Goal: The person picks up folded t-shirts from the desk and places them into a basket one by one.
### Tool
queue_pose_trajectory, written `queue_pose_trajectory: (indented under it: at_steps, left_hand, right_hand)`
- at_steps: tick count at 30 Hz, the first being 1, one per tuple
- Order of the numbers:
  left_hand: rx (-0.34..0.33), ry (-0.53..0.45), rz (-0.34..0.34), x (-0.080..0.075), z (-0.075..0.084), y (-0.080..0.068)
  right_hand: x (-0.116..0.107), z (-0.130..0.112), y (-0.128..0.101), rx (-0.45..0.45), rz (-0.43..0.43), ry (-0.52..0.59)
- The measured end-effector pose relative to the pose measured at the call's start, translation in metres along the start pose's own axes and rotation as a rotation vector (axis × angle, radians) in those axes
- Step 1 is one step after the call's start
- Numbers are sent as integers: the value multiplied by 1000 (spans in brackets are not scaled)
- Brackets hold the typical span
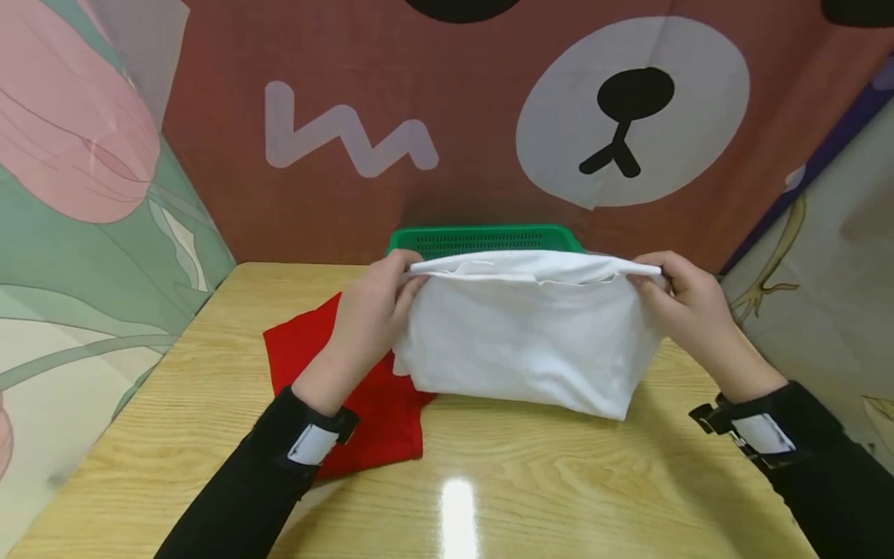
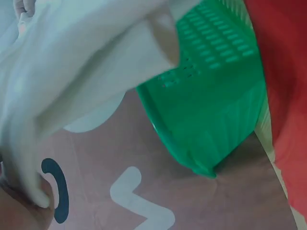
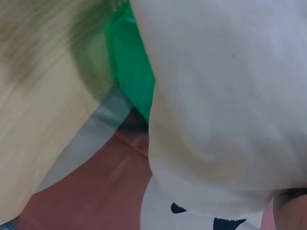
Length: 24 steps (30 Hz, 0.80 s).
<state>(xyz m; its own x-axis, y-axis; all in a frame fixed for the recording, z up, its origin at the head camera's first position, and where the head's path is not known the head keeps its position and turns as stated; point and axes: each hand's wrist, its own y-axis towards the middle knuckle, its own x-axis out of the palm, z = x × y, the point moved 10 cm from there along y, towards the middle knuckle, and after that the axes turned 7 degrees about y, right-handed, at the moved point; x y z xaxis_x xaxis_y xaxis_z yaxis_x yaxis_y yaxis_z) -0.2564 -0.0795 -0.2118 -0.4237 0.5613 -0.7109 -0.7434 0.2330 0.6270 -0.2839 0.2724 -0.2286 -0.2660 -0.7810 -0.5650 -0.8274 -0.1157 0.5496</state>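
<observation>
A folded white cloth [image 1: 531,341] hangs above the wooden table [image 1: 559,481], held up by its top edge. My left hand [image 1: 380,299] pinches the left end of that edge. My right hand [image 1: 673,291] pinches the right end. A red cloth [image 1: 377,411] lies flat on the table under my left wrist. A green slotted basket [image 1: 485,239] stands just behind the white cloth, against the back wall. The left wrist view shows the white cloth [image 2: 81,62] in front of the basket [image 2: 216,105]. White cloth [image 3: 230,96] fills most of the right wrist view, with basket [image 3: 132,67] beside it.
Printed panels close in the table: a brown bear-face wall [image 1: 628,116] at the back, a flower panel [image 1: 77,194] on the left, another panel [image 1: 824,256] on the right. Bare tabletop lies in front of the cloths.
</observation>
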Motion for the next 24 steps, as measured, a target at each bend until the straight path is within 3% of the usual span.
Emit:
queue_pose_trajectory:
  at_steps: [14,24]
  left_hand:
    - [230,132,246,-41,15,18]
    - [213,208,243,-55,15,36]
  right_hand:
    - [-6,-27,31,-87,128,139]
    - [-11,-43,55,-112,198,215]
